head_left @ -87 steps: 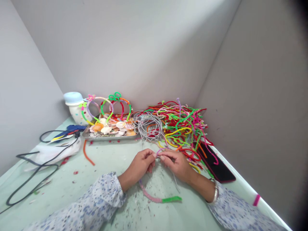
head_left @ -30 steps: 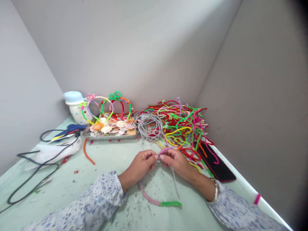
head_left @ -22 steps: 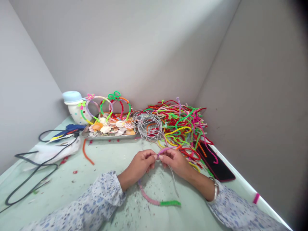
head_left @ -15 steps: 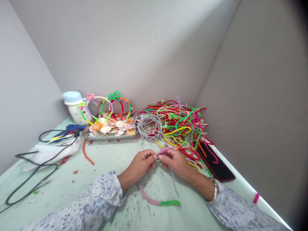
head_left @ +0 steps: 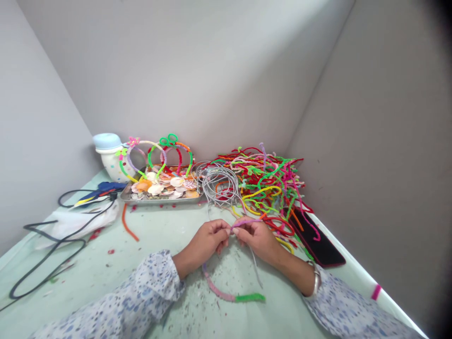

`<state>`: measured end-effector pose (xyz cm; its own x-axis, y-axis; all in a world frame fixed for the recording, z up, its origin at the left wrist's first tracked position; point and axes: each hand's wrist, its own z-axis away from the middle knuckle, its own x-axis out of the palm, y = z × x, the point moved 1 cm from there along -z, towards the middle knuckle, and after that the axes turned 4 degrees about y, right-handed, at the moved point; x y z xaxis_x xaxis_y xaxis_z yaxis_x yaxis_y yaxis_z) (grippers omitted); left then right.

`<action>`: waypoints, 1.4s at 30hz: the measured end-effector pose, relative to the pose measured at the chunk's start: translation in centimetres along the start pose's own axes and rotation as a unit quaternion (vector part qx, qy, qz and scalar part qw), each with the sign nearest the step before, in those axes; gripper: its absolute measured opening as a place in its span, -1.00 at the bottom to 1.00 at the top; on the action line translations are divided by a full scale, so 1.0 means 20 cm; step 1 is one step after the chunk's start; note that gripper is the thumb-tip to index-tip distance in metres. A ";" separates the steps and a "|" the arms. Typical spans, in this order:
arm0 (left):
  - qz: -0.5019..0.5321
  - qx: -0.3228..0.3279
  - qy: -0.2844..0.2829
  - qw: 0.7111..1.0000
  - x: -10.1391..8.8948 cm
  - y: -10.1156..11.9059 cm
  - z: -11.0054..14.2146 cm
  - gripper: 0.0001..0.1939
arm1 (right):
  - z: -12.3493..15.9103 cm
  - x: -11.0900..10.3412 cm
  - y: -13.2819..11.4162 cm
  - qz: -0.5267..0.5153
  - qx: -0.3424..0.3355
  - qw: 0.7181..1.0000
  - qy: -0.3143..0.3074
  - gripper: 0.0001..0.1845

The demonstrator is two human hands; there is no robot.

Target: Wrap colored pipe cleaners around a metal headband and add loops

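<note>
Fingers [head_left: 221, 230] of both hands pressed close, pinching a lilac fuzzy pipe cleaner [head_left: 245, 220] just above the pale green counter [head_left: 155, 226], between the left hand [head_left: 205, 242] and the right hand [head_left: 257, 239]. Thin grey wire [head_left: 254, 266] trailing down beside a pink-and-green fuzzy band [head_left: 221, 293] on the counter. Main risks: a loosened pinch letting the lilac end spring free; a wide pull snagging the tangled multicoloured pipe-cleaner heap [head_left: 264, 183] or the coiled grey wire bundle [head_left: 219, 186] ahead.
</note>
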<state>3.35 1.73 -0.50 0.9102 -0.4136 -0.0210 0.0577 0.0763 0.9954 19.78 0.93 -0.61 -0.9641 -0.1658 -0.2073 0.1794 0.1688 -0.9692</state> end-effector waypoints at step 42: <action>-0.042 0.015 0.024 0.999 0.01 -0.01 0.01 -0.86 | 0.02 -0.02 0.02 0.181 -0.182 0.965 0.051 -0.87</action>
<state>3.49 1.51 -0.67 0.9211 -0.3737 -0.1093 0.1237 0.0148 0.9922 20.24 0.62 -0.92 -0.8685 0.0608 -0.4919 0.4456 0.5304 -0.7212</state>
